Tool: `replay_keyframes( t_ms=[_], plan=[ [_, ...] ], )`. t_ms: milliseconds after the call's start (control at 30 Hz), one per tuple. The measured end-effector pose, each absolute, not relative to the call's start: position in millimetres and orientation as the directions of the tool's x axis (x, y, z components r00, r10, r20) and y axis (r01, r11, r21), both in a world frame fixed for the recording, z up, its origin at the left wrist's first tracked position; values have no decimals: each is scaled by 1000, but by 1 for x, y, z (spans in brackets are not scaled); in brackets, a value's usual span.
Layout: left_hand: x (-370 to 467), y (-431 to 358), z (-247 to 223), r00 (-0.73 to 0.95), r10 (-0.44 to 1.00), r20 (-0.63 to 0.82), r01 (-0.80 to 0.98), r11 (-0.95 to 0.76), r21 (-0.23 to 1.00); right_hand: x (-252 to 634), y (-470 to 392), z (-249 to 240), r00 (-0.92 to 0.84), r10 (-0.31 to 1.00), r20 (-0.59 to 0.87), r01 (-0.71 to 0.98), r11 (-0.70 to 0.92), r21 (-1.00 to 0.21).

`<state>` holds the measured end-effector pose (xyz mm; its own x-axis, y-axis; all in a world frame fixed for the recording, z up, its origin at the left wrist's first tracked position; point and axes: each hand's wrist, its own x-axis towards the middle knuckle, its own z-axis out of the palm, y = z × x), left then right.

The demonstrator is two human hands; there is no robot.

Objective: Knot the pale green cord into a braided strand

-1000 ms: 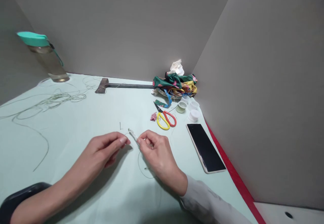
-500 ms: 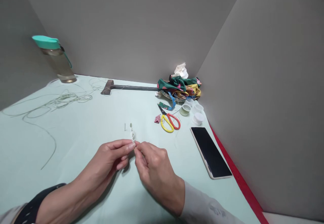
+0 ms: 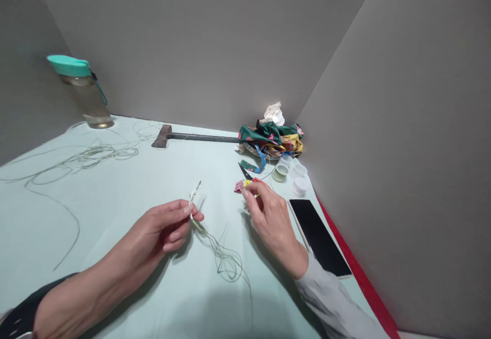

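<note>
Since the earlier frame, we note the right hand [image 3: 270,224] has moved away from the left hand [image 3: 166,226] to the scissors [image 3: 246,174] on the table [image 3: 134,190]. We judge the step as reaching for them; lifting would call for a firm pinch. Right thumb and forefinger stand slightly apart; contact we cannot confirm. Left fingers pinch the strip [image 3: 195,190], its threads [image 3: 229,265] trailing toward the right.
</note>
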<state>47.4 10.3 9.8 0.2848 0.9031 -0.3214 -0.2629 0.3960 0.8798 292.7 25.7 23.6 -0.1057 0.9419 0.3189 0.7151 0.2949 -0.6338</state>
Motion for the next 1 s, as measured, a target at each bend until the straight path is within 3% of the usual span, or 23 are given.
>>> replay_keyframes(
  t_ms=[267,567,833,1000],
  plan=[
    [47,19,37,278,895,-348,-298,425,855,284,72,20,-78,991,106,837,123,-533],
    [45,18,31,284,903,-322,-272,397,876,285,80,11,11,997,76,871,28,-490],
    [43,19,26,163,949,-270,-147,294,944,265,47,28,-158,974,161,664,226,-713],
    [42,16,24,84,975,-204,-105,212,972,255,33,34,-289,955,59,425,184,-886]
  ],
)
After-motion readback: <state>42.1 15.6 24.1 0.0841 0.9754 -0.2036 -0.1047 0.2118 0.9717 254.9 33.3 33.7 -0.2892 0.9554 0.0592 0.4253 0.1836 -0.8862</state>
